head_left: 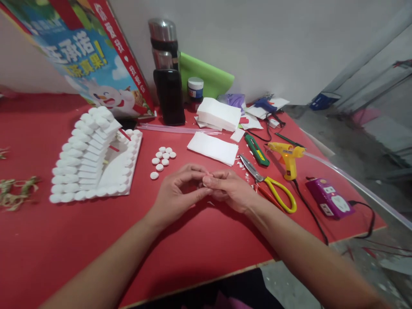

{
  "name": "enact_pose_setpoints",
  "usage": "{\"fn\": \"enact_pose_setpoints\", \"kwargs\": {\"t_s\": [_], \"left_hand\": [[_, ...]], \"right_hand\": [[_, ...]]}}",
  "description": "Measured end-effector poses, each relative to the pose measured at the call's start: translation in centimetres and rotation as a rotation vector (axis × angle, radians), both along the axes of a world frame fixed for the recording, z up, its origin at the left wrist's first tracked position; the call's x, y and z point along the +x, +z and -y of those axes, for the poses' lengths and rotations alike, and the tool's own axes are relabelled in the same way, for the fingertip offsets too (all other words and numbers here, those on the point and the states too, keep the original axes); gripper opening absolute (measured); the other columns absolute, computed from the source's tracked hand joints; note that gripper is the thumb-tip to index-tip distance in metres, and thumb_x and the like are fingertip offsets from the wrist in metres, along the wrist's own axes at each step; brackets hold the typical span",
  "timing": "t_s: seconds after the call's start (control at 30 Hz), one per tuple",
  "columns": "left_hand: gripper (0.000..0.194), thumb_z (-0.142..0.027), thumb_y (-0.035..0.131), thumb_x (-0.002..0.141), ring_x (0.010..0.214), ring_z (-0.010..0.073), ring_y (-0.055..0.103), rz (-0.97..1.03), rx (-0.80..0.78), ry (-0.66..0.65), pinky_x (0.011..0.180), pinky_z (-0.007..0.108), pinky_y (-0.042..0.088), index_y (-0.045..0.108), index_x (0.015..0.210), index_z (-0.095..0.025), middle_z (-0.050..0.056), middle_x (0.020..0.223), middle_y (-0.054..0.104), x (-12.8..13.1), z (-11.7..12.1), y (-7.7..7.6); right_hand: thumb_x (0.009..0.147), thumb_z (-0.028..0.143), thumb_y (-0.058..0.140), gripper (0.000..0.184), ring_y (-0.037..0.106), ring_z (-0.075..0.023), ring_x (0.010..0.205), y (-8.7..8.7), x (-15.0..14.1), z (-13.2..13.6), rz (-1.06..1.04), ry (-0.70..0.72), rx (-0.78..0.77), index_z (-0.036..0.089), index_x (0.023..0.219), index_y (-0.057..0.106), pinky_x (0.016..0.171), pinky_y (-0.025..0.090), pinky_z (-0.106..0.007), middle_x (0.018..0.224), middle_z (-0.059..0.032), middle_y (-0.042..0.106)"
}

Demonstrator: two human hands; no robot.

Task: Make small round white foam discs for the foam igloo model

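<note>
My left hand (184, 189) and my right hand (230, 189) meet above the red table (180, 253), fingertips pinched together. Whatever lies between the fingers is hidden or too small to name. Several round white discs (165, 162) lie loose just beyond my left hand. Farther left stands a white stepped model (93, 161), its edges covered with rows of similar discs and a stair of white strips inside. A stack of white paper sheets (212, 148) rests beyond my hands. Scissors with yellow handles (270, 184) lie right of my right hand, partly behind its wrist.
A yellow glue gun (287, 156), a green utility knife (256, 149) and a purple power socket box (330, 199) with cables sit at right. Along the back stand a thermos (162, 32), a black phone (169, 96), a small jar (195, 88) and a printed carton (86, 56).
</note>
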State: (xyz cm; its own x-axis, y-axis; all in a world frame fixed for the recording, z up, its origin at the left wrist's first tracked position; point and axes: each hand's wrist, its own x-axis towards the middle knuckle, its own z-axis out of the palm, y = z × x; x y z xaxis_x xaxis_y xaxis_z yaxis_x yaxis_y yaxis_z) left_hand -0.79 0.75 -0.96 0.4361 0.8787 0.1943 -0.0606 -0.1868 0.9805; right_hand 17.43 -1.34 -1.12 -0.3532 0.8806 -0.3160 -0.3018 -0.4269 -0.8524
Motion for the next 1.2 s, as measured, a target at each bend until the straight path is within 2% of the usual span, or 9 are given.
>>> {"fn": "enact_pose_setpoints", "kwargs": {"t_s": [0.13, 0.23, 0.37, 0.43, 0.6, 0.7, 0.8, 1.07, 1.2], "left_hand": [[0.015, -0.021, 0.087, 0.08, 0.102, 0.0201, 0.067, 0.076, -0.131, -0.038, 0.088, 0.03, 0.056, 0.085, 0.095, -0.025, 0.006, 0.107, 0.066, 0.0, 0.1, -0.3], [0.014, -0.022, 0.088, 0.079, 0.102, 0.0203, 0.067, 0.051, -0.159, -0.018, 0.086, 0.03, 0.057, 0.086, 0.093, -0.025, 0.006, 0.108, 0.066, 0.0, 0.0, -0.4], [0.016, -0.02, 0.091, 0.072, 0.094, 0.0189, 0.067, 0.04, -0.166, 0.073, 0.081, 0.03, 0.057, 0.083, 0.086, -0.023, 0.005, 0.105, 0.066, 0.1, 0.0, 0.0], [0.018, -0.019, 0.092, 0.07, 0.09, 0.0181, 0.066, 0.021, -0.14, 0.094, 0.079, 0.029, 0.057, 0.081, 0.083, -0.022, 0.005, 0.102, 0.066, 0.2, 0.0, 0.2], [0.022, -0.02, 0.092, 0.07, 0.088, 0.0174, 0.064, 0.035, -0.093, 0.069, 0.077, 0.029, 0.054, 0.074, 0.082, -0.02, 0.004, 0.101, 0.064, 0.5, -0.1, -0.1], [0.019, -0.022, 0.087, 0.077, 0.09, 0.0176, 0.063, 0.036, -0.029, 0.058, 0.079, 0.029, 0.052, 0.071, 0.085, -0.02, 0.004, 0.099, 0.063, 0.6, -0.1, -0.4], [0.013, -0.022, 0.082, 0.082, 0.092, 0.0185, 0.063, -0.041, 0.059, 0.054, 0.08, 0.03, 0.051, 0.07, 0.088, -0.02, 0.005, 0.099, 0.062, 0.6, 0.0, -0.6], [0.008, -0.02, 0.076, 0.09, 0.089, 0.0186, 0.062, -0.145, 0.294, 0.109, 0.078, 0.03, 0.05, 0.069, 0.094, -0.022, 0.005, 0.099, 0.063, 0.3, 0.2, -0.6], [0.008, -0.022, 0.077, 0.089, 0.082, 0.0159, 0.061, -0.127, 0.243, 0.109, 0.074, 0.029, 0.05, 0.071, 0.095, -0.022, 0.005, 0.101, 0.063, 0.2, 0.2, -0.4]], "right_hand": [[0.068, 0.053, 0.094, 0.049, 0.017, -0.0043, 0.048, -0.1, -0.7, 0.7, -0.089, -0.095, -0.037, 0.018, 0.069, 0.06, 0.047, 0.011, -0.026, 0.053, 0.0106, 0.035], [0.067, 0.061, 0.092, 0.054, 0.019, -0.0044, 0.047, -0.2, -0.7, 0.5, -0.065, -0.087, -0.02, 0.018, 0.067, 0.06, 0.047, 0.012, -0.025, 0.052, 0.0098, 0.038], [0.08, 0.094, 0.053, 0.076, 0.019, -0.0052, 0.039, -0.6, 0.2, -0.5, -0.057, 0.113, -0.092, 0.019, 0.065, 0.058, 0.041, 0.011, -0.024, 0.046, 0.006, 0.043], [0.083, 0.097, 0.039, 0.082, 0.02, -0.006, 0.036, -0.9, 0.5, -0.7, -0.069, 0.15, -0.111, 0.019, 0.067, 0.059, 0.039, 0.011, -0.024, 0.045, 0.0047, 0.045], [0.087, 0.08, 0.062, 0.062, 0.031, -0.0068, 0.042, -0.9, 0.4, -0.1, -0.065, 0.053, 0.057, 0.019, 0.077, 0.061, 0.043, 0.022, -0.023, 0.054, 0.0056, 0.051], [0.08, 0.06, 0.084, 0.048, 0.037, -0.0063, 0.048, -0.6, 0.2, 0.3, -0.007, 0.033, 0.103, 0.019, 0.078, 0.059, 0.047, 0.027, -0.022, 0.058, 0.0081, 0.049], [0.073, 0.047, 0.093, 0.044, 0.043, -0.0067, 0.052, -0.5, 0.1, 0.4, 0.07, 0.013, 0.09, 0.018, 0.083, 0.061, 0.05, 0.031, -0.022, 0.063, 0.0072, 0.055], [0.07, 0.047, 0.094, 0.046, 0.047, -0.008, 0.053, -0.3, 0.0, 0.4, 0.145, -0.071, 0.143, 0.018, 0.076, 0.059, 0.052, 0.033, -0.022, 0.059, 0.0066, 0.058], [0.079, 0.051, 0.087, 0.041, 0.044, -0.0069, 0.049, 0.2, 0.8, 0.3, 0.231, -0.026, 0.175, 0.018, 0.082, 0.064, 0.049, 0.032, -0.023, 0.058, 0.007, 0.056]]}}
